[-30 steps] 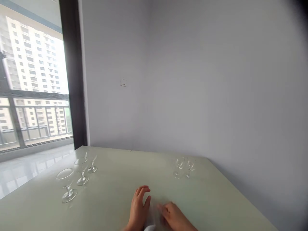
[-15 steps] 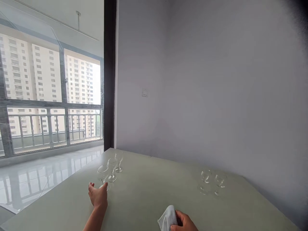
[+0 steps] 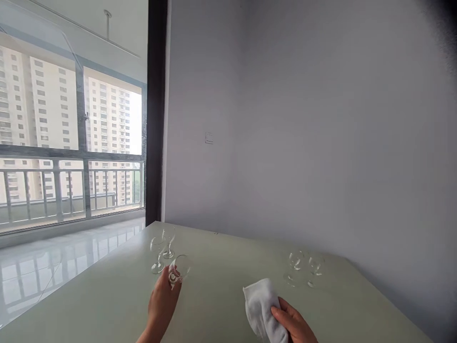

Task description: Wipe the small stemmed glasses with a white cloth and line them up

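My left hand [image 3: 164,295] is closed around the lower part of a clear wine glass [image 3: 183,267], which tilts with its bowl to the right above the table. Part of the stem and base is hidden by the fingers. My right hand [image 3: 294,321] grips a white cloth [image 3: 262,305] that hangs in folds at the front of the table. Just beyond my left hand stand two more wine glasses, a nearer one [image 3: 157,255] and a farther one [image 3: 169,242], both upright.
Two clear glasses, one [image 3: 294,267] beside the other [image 3: 314,269], stand on the right part of the pale green table [image 3: 221,300]. A grey wall [image 3: 303,143] borders the table behind. Glass panes and a tiled floor [image 3: 82,252] lie to the left.
My left hand, open beside the nearest glass before, has taken hold of it, lifted and tilted it, and moved right. My right hand has raised the cloth further into view. The view has shifted slightly.
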Tool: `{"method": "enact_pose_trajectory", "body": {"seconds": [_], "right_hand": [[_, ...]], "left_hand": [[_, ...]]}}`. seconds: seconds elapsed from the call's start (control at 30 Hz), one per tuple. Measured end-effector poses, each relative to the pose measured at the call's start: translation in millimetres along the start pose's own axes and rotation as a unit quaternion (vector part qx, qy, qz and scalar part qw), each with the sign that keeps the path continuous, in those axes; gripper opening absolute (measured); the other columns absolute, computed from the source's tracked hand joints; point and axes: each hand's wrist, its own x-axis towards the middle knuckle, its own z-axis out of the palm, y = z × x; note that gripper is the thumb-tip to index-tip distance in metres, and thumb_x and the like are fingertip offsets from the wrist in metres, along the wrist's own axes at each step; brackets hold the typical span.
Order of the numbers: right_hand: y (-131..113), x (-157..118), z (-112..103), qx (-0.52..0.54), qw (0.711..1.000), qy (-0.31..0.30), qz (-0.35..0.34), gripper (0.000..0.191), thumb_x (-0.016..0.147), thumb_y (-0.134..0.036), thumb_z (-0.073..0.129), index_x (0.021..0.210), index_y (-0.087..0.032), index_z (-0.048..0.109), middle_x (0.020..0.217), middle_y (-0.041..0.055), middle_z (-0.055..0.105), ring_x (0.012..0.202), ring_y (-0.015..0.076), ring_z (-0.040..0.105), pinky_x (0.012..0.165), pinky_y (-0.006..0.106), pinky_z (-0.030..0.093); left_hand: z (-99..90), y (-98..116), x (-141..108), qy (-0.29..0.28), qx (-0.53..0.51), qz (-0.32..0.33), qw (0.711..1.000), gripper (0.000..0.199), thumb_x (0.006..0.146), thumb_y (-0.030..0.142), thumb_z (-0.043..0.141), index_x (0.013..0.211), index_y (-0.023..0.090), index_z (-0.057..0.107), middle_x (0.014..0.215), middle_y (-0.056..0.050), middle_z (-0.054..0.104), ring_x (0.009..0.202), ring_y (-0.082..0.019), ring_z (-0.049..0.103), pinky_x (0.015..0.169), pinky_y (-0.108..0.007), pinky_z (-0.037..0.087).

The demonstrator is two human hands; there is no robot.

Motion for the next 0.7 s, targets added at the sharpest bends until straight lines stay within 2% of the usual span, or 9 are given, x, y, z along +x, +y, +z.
{"method": "enact_pose_trajectory", "body": {"seconds": [0.07, 0.17, 0.23, 0.3, 0.4, 0.47, 0.57, 0.63, 0.7], "right_hand": [[-9.2, -4.8, 18.2, -0.013, 0.998, 0.018, -0.066, 0.031, 0.062, -0.045, 0.074, 0.074, -0.019, 0.063, 0.061, -0.0028, 0.049, 0.057, 0.0103, 0.044, 0.055, 0.020, 0.039], [-7.3, -6.2, 47.0, -0.051, 0.985, 0.040, -0.161, 0.032, 0.067, -0.047, 0.071, 0.073, -0.017, 0.062, 0.059, -0.0038, 0.045, 0.055, 0.0090, 0.040, 0.051, 0.019, 0.038], [2.4, -5.3, 60.1, -0.038, 0.985, 0.035, -0.166, 0.039, 0.071, -0.051, 0.066, 0.089, -0.017, 0.065, 0.058, -0.0046, 0.044, 0.051, 0.0088, 0.038, 0.046, 0.019, 0.037], [16.0, -4.7, 64.9, -0.012, 0.989, 0.024, -0.144, 0.053, 0.074, -0.057, 0.059, 0.109, -0.017, 0.061, 0.055, -0.0054, 0.043, 0.046, 0.0090, 0.037, 0.041, 0.020, 0.037], [40.6, -4.7, 59.1, -0.031, 0.983, 0.054, -0.172, 0.061, 0.073, -0.061, 0.056, 0.115, -0.017, 0.060, 0.063, 0.0004, 0.055, 0.048, 0.0118, 0.044, 0.041, 0.022, 0.042], [58.3, -3.9, 51.3, -0.071, 0.966, 0.108, -0.223, 0.057, 0.071, -0.059, 0.059, 0.111, -0.018, 0.064, 0.086, 0.0075, 0.065, 0.057, 0.0146, 0.053, 0.045, 0.023, 0.046], [81.6, -1.1, 39.9, -0.140, 0.934, 0.165, -0.283, 0.053, 0.069, -0.054, 0.062, 0.111, -0.021, 0.065, 0.122, 0.0114, 0.058, 0.065, 0.0161, 0.058, 0.046, 0.021, 0.046], [89.8, 0.6, 33.5, -0.170, 0.934, 0.149, -0.277, 0.057, 0.071, -0.053, 0.060, 0.118, -0.020, 0.061, 0.129, 0.0135, 0.053, 0.057, 0.0131, 0.056, 0.045, 0.022, 0.045], [89.2, 0.9, 27.8, -0.175, 0.956, 0.091, -0.219, 0.067, 0.072, -0.053, 0.059, 0.127, -0.018, 0.052, 0.118, 0.0149, 0.058, 0.045, 0.0083, 0.048, 0.043, 0.023, 0.043]], "left_hand": [[19.5, 24.7, -25.9, -0.030, 0.014, 0.060, 0.998, 0.026, 0.082, 0.036, 0.045, 0.105, 0.025, 0.052, 0.092, -0.004, 0.069, 0.085, -0.023, 0.064, 0.070, -0.031, 0.043], [47.2, 51.7, -56.2, -0.059, 0.068, 0.181, 0.979, 0.029, 0.088, 0.033, 0.036, 0.109, 0.021, 0.051, 0.105, -0.009, 0.068, 0.094, -0.023, 0.063, 0.075, -0.033, 0.045], [60.3, 61.5, -67.6, -0.074, 0.116, 0.248, 0.959, 0.028, 0.090, 0.028, 0.035, 0.108, 0.018, 0.052, 0.107, -0.011, 0.068, 0.094, -0.022, 0.064, 0.076, -0.032, 0.046], [67.7, 67.1, -72.7, -0.087, 0.155, 0.277, 0.944, 0.026, 0.089, 0.022, 0.037, 0.108, 0.017, 0.053, 0.105, -0.010, 0.069, 0.092, -0.020, 0.065, 0.075, -0.030, 0.047], [69.5, 73.4, -75.4, -0.094, 0.197, 0.285, 0.933, 0.026, 0.089, 0.018, 0.035, 0.109, 0.017, 0.052, 0.097, -0.008, 0.070, 0.086, -0.018, 0.065, 0.070, -0.028, 0.047], [68.1, 77.8, -78.3, -0.096, 0.210, 0.296, 0.927, 0.027, 0.090, 0.017, 0.033, 0.108, 0.018, 0.052, 0.092, -0.006, 0.069, 0.082, -0.017, 0.065, 0.069, -0.029, 0.046], [68.1, 81.0, -85.7, -0.115, 0.216, 0.327, 0.913, 0.025, 0.088, 0.014, 0.032, 0.099, 0.020, 0.054, 0.086, -0.004, 0.068, 0.080, -0.018, 0.064, 0.067, -0.030, 0.044], [70.4, 78.7, -90.5, -0.120, 0.204, 0.351, 0.906, 0.021, 0.087, 0.013, 0.035, 0.096, 0.021, 0.053, 0.085, -0.003, 0.068, 0.078, -0.018, 0.063, 0.066, -0.030, 0.044], [73.4, 73.8, -93.5, -0.114, 0.183, 0.377, 0.901, 0.018, 0.085, 0.013, 0.038, 0.097, 0.021, 0.050, 0.082, -0.003, 0.068, 0.074, -0.017, 0.064, 0.064, -0.029, 0.045]]}}
